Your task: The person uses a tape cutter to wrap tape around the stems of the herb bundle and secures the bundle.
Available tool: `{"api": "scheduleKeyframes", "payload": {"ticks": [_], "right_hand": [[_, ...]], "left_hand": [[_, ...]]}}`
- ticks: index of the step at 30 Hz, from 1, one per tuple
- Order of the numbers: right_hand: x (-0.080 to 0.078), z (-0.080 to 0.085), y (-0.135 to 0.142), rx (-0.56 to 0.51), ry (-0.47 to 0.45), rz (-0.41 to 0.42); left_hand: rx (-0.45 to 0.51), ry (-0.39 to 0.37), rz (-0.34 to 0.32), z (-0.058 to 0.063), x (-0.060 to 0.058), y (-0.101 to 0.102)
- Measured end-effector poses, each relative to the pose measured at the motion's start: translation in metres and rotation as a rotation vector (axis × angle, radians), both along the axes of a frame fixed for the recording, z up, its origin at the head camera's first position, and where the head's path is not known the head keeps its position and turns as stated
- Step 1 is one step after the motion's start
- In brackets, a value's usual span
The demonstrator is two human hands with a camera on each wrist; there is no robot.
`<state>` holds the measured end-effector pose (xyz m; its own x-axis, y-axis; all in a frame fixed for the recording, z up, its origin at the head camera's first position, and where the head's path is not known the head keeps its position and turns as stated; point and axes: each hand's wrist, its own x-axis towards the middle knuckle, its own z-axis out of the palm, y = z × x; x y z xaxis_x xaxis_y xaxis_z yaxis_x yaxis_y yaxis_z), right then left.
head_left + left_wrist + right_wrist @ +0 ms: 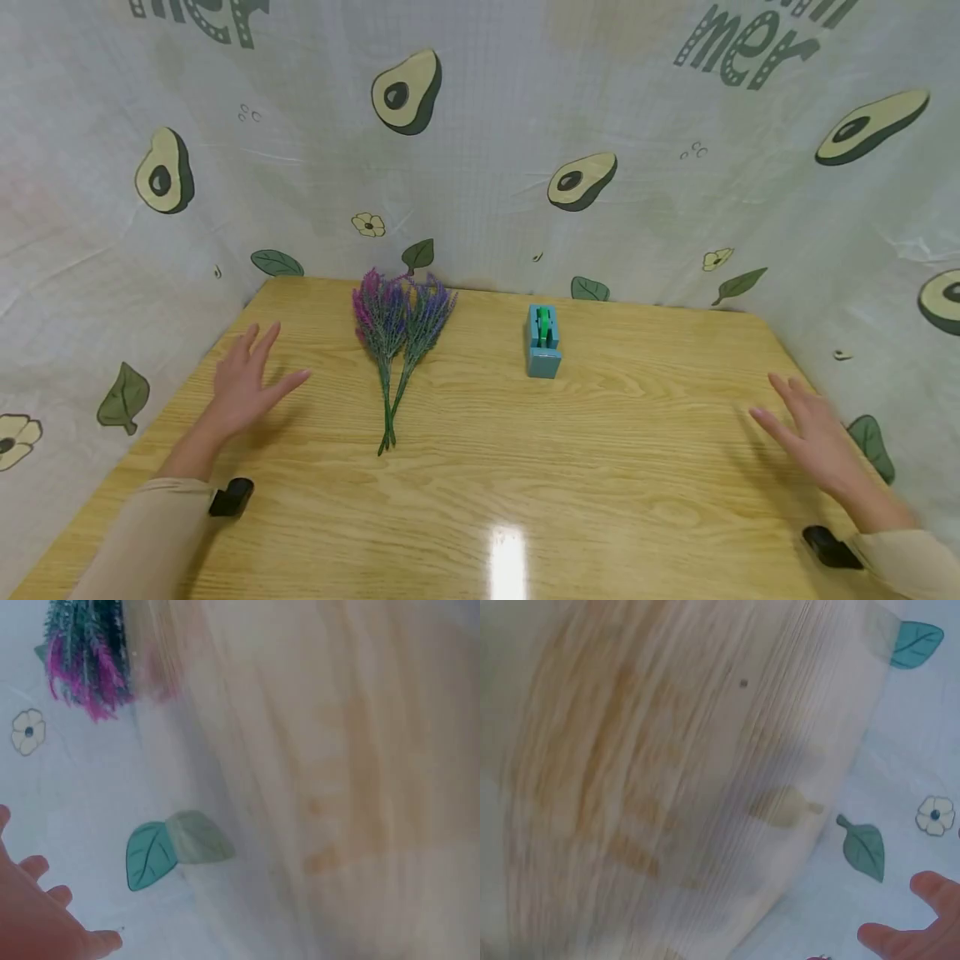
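Over the left side of the wooden table, my left hand (246, 385) hovers with fingers spread, holding nothing. Nearest to it lie artificial lavender sprigs (386, 329), purple and pink, their green stems crossing toward me; the blossoms also show at the top of the left wrist view. A blue tape dispenser (543, 362) with a green tape roll (543, 325) stands near the table's back, right of the flowers. My right hand (817, 437) hangs over the right edge, fingers extended and holding nothing. Only some fingers (930, 892) appear in the right wrist view.
The wooden table (465, 467) meets a pale cloth (495, 108) printed with avocados, leaves and flowers, which rises behind it and along both sides. Black wrist cameras sit at the beige sleeves (146, 533). A light reflection shines at the front middle.
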<state>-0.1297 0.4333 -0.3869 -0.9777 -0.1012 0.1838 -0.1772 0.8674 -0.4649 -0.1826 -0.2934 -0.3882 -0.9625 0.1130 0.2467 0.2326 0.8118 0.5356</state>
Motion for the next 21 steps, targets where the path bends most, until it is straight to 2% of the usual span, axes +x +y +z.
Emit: {"api": "scheduleKeyframes", "payload": {"ticks": [7,21], "right_hand": [[-0.004,0.0,-0.012,-0.071,0.043,0.055],[-0.008,0.005,-0.04,-0.122,0.007,0.077]], "left_hand": [[0.183,-0.005,-0.05,0.003,-0.003,0.018],[0.349,0.041,-0.116,0.008,-0.011,0.054]]}}
